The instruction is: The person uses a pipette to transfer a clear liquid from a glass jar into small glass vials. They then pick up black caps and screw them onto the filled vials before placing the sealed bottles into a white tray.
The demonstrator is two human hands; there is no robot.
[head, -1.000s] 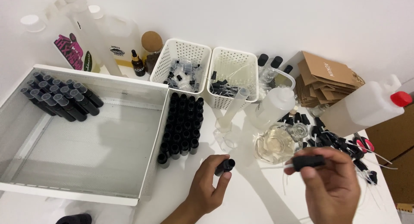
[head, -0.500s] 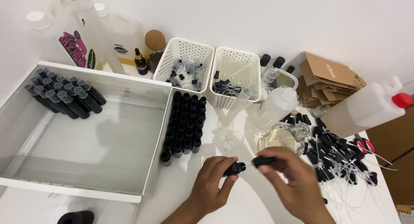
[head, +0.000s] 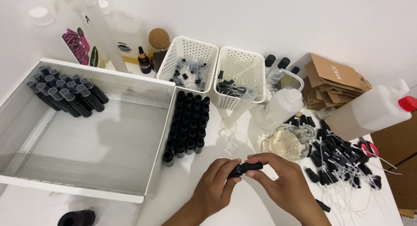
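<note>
At the far left, a white tray [head: 26, 134] was set on the white surface [head: 260, 208], and a cluster of capped dark bottles [head: 65, 93] was laid in its back left corner. Behind the tray, tall translucent jugs [head: 100, 30] and a small amber dropper bottle [head: 143, 61] were stood against the wall. Just to the right of the tray wall, a block of open black bottles [head: 187, 121] was packed upright in rows. Two white perforated baskets [head: 208, 56] were placed behind that block, each holding small parts.

In front of the block, the left hand [head: 213, 189] was closed around a small black bottle [head: 238, 170], which was held tilted on its side just above the surface; the grip was made by thumb and curled fingers on the bottle's lower part. The right hand [head: 284, 184] was brought against it from the other side, and its fingertips [head: 254, 173] were pinched tight on a black cap [head: 254, 166] at the bottle's mouth. Cap and bottle were seen touching; how far the cap was seated could not be told.

Further right, a glass flask of pale liquid [head: 286, 145] was stood beside a squeeze bottle [head: 280, 108]. A heap of black spray caps with thin tubes [head: 343, 161] was spread near the right edge, with brown paper bags [head: 332, 80] and a red-capped jug [head: 373, 108] behind.
</note>
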